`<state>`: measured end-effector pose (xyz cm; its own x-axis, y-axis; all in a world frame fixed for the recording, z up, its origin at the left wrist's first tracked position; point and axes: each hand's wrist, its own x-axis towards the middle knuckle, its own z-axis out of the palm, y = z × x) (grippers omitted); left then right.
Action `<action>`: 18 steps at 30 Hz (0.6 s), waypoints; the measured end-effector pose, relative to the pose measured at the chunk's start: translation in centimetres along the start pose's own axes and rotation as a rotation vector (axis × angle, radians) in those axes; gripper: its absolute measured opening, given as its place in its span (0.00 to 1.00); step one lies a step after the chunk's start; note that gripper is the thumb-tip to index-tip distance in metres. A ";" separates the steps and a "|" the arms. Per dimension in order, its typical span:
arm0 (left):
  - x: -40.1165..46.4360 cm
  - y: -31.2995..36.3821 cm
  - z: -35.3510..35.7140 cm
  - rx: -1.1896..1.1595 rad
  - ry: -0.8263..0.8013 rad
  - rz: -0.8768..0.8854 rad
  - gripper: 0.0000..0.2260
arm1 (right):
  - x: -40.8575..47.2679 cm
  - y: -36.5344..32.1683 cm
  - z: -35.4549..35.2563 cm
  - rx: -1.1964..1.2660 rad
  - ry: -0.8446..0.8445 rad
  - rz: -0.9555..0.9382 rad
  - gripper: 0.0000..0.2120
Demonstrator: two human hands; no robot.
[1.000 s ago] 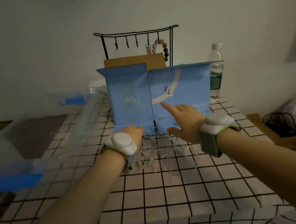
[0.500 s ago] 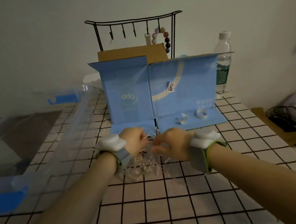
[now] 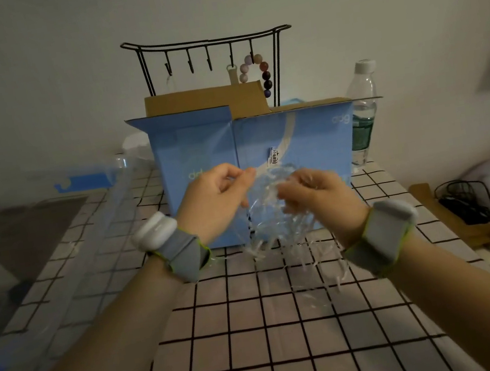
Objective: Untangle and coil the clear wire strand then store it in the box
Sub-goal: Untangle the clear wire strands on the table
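A tangle of clear wire strand (image 3: 278,221) hangs between my two hands, above the checked tablecloth; its loose ends trail down to the cloth. My left hand (image 3: 217,201) pinches the strand at its upper left. My right hand (image 3: 319,194) grips the tangle on its right side with curled fingers. Just behind both hands stands the blue cardboard box (image 3: 309,133), open at the top with a brown flap raised.
A black wire hook rack (image 3: 205,44) with a bead string (image 3: 260,70) stands behind the box. A plastic water bottle (image 3: 362,112) is at the box's right. A clear bin with blue handles (image 3: 82,182) lies at the left. Black cables (image 3: 464,202) lie off the table's right edge.
Both hands have lifted the tangle of clear strand up off the tablecloth, in front of the box. A second ago my right hand was flat against the box front.
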<state>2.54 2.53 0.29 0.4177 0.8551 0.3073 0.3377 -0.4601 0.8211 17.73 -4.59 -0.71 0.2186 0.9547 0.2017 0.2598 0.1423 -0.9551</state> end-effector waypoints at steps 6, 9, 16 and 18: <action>0.0 -2.0 -0.5 0.267 -0.029 -0.053 0.19 | 0.6 -1.3 -3.3 -0.021 0.227 -0.117 0.18; -0.2 -2.8 -0.1 0.571 -0.158 -0.117 0.11 | 0.8 -1.3 -3.8 -0.080 0.180 -0.103 0.17; -2.1 0.6 2.5 0.067 -0.237 0.095 0.19 | 0.7 -1.1 -2.3 -0.127 -0.014 -0.031 0.14; -2.1 0.5 3.3 0.004 -0.275 0.045 0.16 | 0.6 -1.4 -1.8 -0.068 -0.054 -0.029 0.12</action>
<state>4.61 -0.28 -1.53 0.6455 0.7368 0.2010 0.3167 -0.4977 0.8074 19.16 -4.65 1.10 0.1596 0.9633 0.2156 0.3291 0.1540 -0.9316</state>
